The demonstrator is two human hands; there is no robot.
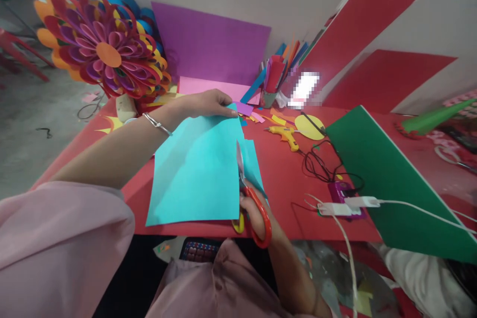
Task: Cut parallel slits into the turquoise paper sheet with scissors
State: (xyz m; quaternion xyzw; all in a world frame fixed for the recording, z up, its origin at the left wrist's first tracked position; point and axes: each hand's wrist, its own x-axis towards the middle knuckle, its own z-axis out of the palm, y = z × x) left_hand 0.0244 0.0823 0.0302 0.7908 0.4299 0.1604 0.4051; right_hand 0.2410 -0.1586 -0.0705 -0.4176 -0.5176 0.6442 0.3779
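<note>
We're clasping red-handled scissors [267,227] in right grip [255,216], blades at right edge of turquoise paper [197,174]. Over tabletop [281,184], we're pinching paper's far right corner in left grip [214,103]. Yellow glue gun [286,136] lying right of paper, purple sheet [212,44] standing beyond paper.

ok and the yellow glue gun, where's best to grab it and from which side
Probably by the handle, coming from the near right. The yellow glue gun lies on its side on the red table, nozzle pointing left, handle angled toward the near right. That stays clear of the nozzle; avoid the black cord looping nearby.
</note>
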